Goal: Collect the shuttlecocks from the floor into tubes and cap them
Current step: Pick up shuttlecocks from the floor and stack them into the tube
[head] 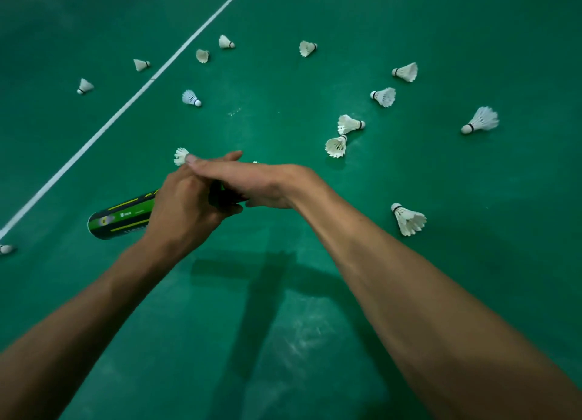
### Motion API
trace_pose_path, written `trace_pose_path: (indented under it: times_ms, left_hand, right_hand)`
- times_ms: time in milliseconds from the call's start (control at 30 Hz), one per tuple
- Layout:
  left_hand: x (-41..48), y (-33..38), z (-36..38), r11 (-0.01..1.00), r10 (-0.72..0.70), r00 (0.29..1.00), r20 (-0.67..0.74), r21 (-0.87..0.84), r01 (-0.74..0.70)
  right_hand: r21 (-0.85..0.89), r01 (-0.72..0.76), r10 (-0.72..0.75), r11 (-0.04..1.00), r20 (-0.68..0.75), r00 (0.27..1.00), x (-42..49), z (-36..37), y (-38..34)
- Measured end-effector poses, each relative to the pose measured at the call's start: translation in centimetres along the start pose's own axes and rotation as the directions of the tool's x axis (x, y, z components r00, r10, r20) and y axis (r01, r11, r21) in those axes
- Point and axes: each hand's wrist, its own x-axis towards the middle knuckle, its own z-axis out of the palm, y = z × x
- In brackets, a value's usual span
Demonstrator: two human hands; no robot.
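Green court floor (pixel 283 325) here, matte and a bit scuffed, with a white line (pixel 126 107) running diagonally up the left side. A dozen or so shuttlecocks (pixel 383 96) are scattered across it, mostly past the hands, and all of them lie on their sides.

The left hand (pixel 185 208) is wrapped round a black and green tube (pixel 126 214), holding it nearly level above the floor with the closed end pointing lower left. The right hand (pixel 252 180) lies flat over the other end, fingers straight and not curled round anything. The tube mouth is hidden under it, so I can't tell what's going in. One small shuttlecock (pixel 180 156) shows right at the fingertips, and I honestly can't say if it's touched or just on the floor behind.

Handling-wise, I'd guess these things weigh next to nothing and the feather skirts crush or fray easily. So I'd pick each one up by the cork nose, or lightly at the band just above it, never by squeezing the feathers. Feed them in cork first so the skirts nest. The tube looks like stiff card with a smooth printed skin, so a mid-body grip like this seems right. The nearest easy grab is probably the loose one on the right (pixel 408 219).
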Motion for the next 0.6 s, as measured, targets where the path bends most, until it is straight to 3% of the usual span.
trace_pose_path:
  times_ms: [200, 367, 500, 567, 600]
  left_hand:
    - [-0.6, -1.6, 1.7, 0.989, -0.106, 0.993, -0.059, -0.111, 0.099]
    - [-0.6, -2.2, 3.3, 0.976, -0.093, 0.994, 0.064, -0.193, 0.103]
    - [1.6, -1.5, 6.1, 0.983, -0.001, 0.989, 0.146, -0.182, 0.028]
    - [3.4, -0.1, 8.1, 0.988, 0.037, 0.980, 0.197, -0.153, -0.007]
    - [4.3, 0.8, 9.2, 0.990, 0.053, 0.974, 0.220, -0.139, -0.023]
  right_hand:
    - [-0.003, -0.069, 0.069, 0.998, 0.024, 0.997, 2.4, 1.2, -0.6]
    - [0.039, -0.168, 0.168, 0.985, 0.004, 0.986, 2.7, 0.6, 1.8]
    - [0.173, -0.152, 0.187, 0.973, -0.208, 0.960, 0.6, -0.6, 4.4]
    - [0.222, -0.098, 0.182, 0.970, -0.398, 0.899, -0.8, -1.7, 6.0]
    - [0.237, -0.078, 0.193, 0.968, -0.517, 0.834, -1.6, -2.4, 6.9]
